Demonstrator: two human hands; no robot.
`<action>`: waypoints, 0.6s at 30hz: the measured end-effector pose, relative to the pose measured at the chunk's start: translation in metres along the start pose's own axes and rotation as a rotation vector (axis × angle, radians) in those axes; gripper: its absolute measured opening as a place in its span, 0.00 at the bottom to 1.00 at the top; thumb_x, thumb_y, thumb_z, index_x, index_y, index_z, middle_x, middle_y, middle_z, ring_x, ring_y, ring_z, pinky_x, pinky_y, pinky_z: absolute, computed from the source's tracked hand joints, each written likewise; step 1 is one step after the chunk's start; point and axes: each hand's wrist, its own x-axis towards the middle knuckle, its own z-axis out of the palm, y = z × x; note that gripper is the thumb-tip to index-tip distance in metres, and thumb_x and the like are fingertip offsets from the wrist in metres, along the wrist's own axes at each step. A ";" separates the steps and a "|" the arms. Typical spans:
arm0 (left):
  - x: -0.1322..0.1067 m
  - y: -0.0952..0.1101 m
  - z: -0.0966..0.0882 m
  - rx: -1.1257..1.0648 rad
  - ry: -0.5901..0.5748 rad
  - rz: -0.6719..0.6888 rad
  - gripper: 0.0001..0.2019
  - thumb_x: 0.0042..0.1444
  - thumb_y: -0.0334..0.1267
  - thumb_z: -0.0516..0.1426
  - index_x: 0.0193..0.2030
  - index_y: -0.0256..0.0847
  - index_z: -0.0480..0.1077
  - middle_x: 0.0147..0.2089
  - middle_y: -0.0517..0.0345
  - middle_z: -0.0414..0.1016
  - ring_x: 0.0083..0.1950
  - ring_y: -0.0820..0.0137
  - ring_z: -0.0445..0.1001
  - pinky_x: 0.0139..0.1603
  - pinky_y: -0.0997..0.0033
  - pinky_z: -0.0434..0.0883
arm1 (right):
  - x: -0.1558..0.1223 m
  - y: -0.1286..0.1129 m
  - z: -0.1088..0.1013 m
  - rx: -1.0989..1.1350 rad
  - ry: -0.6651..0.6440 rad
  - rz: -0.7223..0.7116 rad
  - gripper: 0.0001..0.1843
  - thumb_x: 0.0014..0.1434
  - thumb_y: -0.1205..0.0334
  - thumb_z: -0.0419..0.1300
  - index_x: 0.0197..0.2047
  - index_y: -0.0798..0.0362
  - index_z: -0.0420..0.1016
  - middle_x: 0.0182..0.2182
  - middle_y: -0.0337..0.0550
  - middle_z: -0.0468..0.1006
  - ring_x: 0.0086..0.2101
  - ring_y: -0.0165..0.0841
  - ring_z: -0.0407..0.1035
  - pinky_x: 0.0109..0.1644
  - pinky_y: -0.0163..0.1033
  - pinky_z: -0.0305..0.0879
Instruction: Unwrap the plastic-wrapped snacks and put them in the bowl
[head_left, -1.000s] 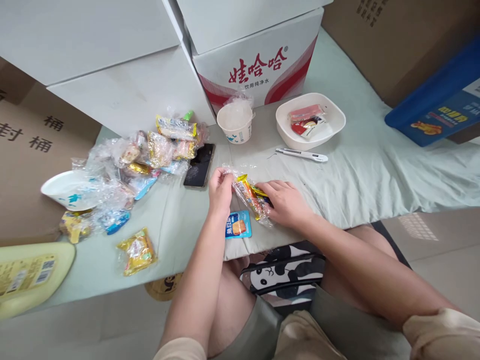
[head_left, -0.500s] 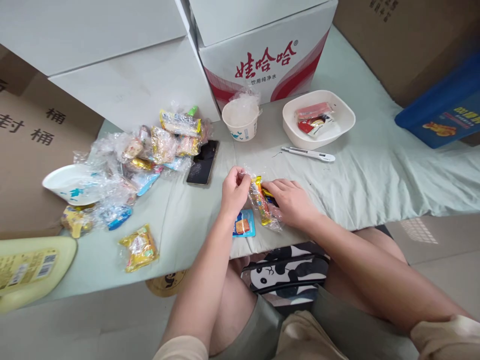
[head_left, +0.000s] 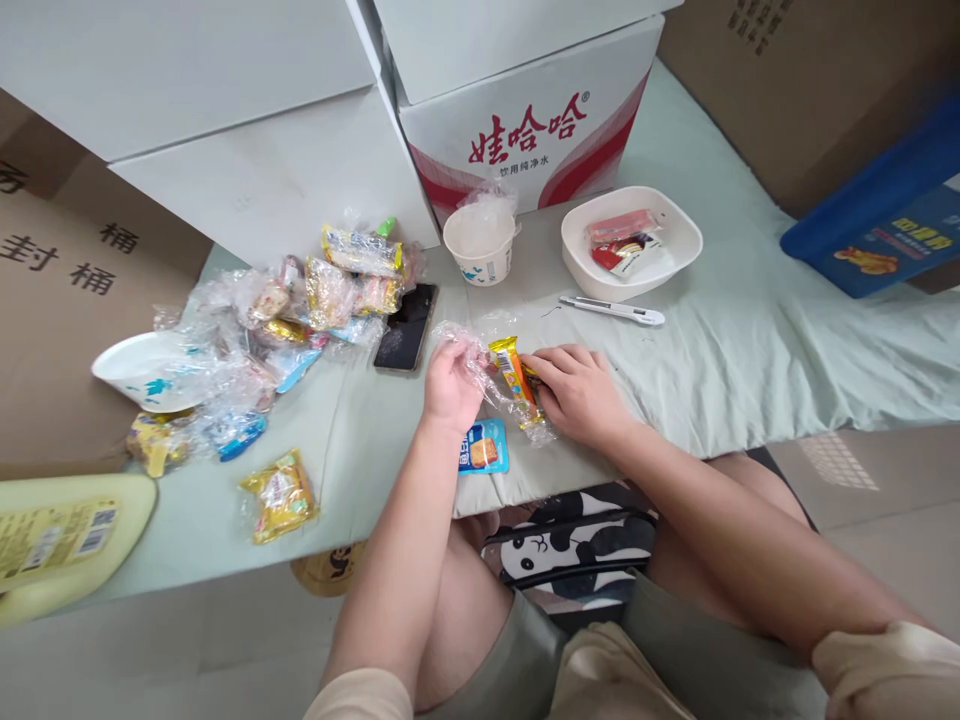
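My left hand [head_left: 450, 382] is closed on the crinkled open end of a clear plastic bag [head_left: 480, 362] that lies on the pale green cloth. My right hand [head_left: 577, 392] presses down on the other end of the same bag, fingers curled over it. Inside the bag I see an orange-and-yellow snack stick [head_left: 513, 370] and a darker wrapper under my right fingers. A small blue snack packet [head_left: 482, 448] lies flat on the cloth just below my left hand.
A heap of bagged snacks [head_left: 300, 300] lies left, beside a black phone [head_left: 406, 328] and paper plate [head_left: 146, 368]. Farther back stand a paper cup [head_left: 480, 245], a white bowl [head_left: 679, 262] with red packets, and a white pen-like tool [head_left: 613, 311]. White cartons [head_left: 525, 130] stand behind.
My left hand has shifted along the bag's open end and spread the plastic. The orange snack stick has turned more upright between my hands. My right hand stays pressed on the bag.
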 end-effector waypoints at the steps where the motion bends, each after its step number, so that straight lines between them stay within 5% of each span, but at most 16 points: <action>1: -0.001 0.002 0.000 -0.041 -0.010 -0.038 0.09 0.48 0.33 0.58 0.26 0.42 0.59 0.23 0.65 0.60 0.25 0.74 0.65 0.30 0.72 0.68 | 0.000 -0.001 -0.001 -0.004 -0.031 0.008 0.25 0.66 0.66 0.49 0.64 0.50 0.71 0.57 0.49 0.77 0.53 0.45 0.69 0.50 0.49 0.61; 7: -0.007 0.005 0.001 -0.116 -0.034 -0.089 0.09 0.54 0.36 0.53 0.25 0.42 0.58 0.25 0.62 0.60 0.28 0.72 0.65 0.38 0.65 0.72 | 0.002 0.002 -0.004 0.045 -0.160 -0.028 0.29 0.65 0.63 0.47 0.68 0.59 0.63 0.53 0.54 0.79 0.48 0.47 0.70 0.50 0.50 0.61; 12: -0.010 0.002 0.004 0.102 -0.038 0.003 0.12 0.53 0.42 0.54 0.25 0.43 0.55 0.25 0.61 0.57 0.30 0.69 0.65 0.42 0.60 0.73 | 0.002 0.002 -0.004 0.124 -0.110 0.016 0.27 0.65 0.45 0.53 0.59 0.54 0.68 0.49 0.55 0.80 0.48 0.49 0.71 0.49 0.49 0.62; 18: -0.014 0.003 0.004 0.157 -0.039 0.025 0.11 0.54 0.43 0.54 0.26 0.43 0.56 0.26 0.60 0.56 0.31 0.69 0.66 0.44 0.59 0.74 | 0.005 0.000 -0.005 0.158 -0.106 0.098 0.14 0.57 0.54 0.53 0.43 0.52 0.70 0.37 0.50 0.79 0.36 0.43 0.70 0.41 0.46 0.62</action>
